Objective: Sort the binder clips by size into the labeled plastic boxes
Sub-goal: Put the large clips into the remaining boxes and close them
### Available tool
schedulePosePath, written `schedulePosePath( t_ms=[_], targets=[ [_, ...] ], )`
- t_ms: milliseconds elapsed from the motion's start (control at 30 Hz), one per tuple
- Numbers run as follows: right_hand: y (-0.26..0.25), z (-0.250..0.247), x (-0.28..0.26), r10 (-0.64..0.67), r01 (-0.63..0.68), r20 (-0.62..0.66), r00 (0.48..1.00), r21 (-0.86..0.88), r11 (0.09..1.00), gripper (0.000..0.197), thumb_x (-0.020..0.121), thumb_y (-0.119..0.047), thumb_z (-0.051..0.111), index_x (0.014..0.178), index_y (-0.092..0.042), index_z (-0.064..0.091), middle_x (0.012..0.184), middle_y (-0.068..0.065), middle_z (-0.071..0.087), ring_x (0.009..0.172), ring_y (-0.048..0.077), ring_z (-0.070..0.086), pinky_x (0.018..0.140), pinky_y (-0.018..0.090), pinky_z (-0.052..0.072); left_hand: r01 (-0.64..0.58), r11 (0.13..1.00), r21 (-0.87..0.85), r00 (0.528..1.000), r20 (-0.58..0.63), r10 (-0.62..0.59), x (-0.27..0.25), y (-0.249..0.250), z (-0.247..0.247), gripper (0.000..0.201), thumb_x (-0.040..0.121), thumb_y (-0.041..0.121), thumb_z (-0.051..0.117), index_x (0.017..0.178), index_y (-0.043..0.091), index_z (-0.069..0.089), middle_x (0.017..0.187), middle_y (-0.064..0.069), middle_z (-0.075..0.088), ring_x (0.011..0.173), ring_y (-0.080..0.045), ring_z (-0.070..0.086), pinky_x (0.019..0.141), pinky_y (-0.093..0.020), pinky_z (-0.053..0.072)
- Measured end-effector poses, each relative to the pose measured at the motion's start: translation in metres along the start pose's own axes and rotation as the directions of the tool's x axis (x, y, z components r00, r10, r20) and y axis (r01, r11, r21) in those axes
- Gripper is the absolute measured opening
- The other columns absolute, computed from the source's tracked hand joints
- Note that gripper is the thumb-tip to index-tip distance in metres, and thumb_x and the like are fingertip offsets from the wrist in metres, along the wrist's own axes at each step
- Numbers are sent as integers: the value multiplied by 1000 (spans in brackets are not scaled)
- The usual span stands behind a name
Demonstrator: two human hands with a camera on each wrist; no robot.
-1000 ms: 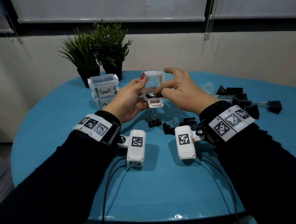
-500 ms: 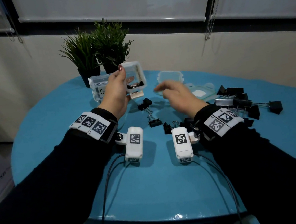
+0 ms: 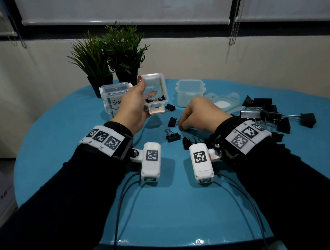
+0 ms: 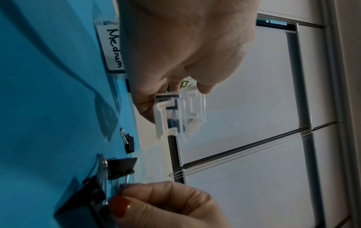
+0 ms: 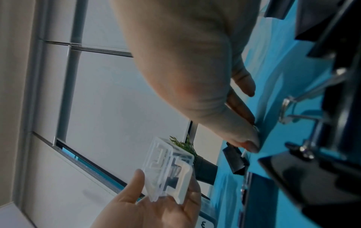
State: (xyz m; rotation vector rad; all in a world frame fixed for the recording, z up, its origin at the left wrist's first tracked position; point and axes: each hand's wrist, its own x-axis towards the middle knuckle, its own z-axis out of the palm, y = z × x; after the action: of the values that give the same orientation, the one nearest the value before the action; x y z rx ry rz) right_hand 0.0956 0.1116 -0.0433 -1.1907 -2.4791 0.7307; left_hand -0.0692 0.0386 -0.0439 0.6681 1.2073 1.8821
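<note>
Label "Medium" readable only from left wrist; head view hides it.

Dim head view, blurred wrist views

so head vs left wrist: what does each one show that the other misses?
Head only: the big clips pile at right, the "Small" box, a loose lid.
Left wrist only: the "Medium" label, legible.
Both: left hand holding the open box with clips inside; right hand pinching a small clip's wire handle on the table.
</note>
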Motion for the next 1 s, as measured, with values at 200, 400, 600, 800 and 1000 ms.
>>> schedulePosePath(
  t_ms=[200,400,600,800,1000],
  targets=[
    [4,-1,2,29,-27,-26,999,91,995,25,74,2,83,79,-15,66,74,-2,65,62,8,59,48,15,40,28,1000,12,999,16,-28,-1,0,1,39,106,39,42,127,11,58,118,-12,69,105,-30,69,79,-47,59],
    [9,-9,2,48,4,-109,993,438,899,53,88,11,63,124,-29,64,80,2,59,69,15,59,54,24,50,49,999,18,997,57,-50,-2,0,2,32,106,39,44,113,13,61,109,-13,71,96,-30,71,81,-48,60],
    [5,-12,3,12,243,-354,935,663,708,25,87,4,69,97,-17,62,90,10,72,70,13,67,55,20,49,85,983,165,993,64,-97,-4,-2,1,32,102,43,52,109,15,66,98,-5,75,93,-27,72,72,-39,61],
    [3,-12,2,-61,425,-499,865,661,619,27,84,0,75,97,-13,55,75,5,68,64,10,61,55,15,44,92,963,252,985,117,-124,-6,-3,1,32,101,43,53,115,16,65,106,-6,74,94,-25,70,75,-36,55],
    [2,-8,2,-226,443,-444,867,481,756,23,76,2,82,81,-14,66,75,4,74,59,6,65,57,24,53,63,963,263,966,227,-126,-9,-8,3,43,98,39,59,130,9,59,113,-13,70,99,-28,68,89,-43,56]
  ],
)
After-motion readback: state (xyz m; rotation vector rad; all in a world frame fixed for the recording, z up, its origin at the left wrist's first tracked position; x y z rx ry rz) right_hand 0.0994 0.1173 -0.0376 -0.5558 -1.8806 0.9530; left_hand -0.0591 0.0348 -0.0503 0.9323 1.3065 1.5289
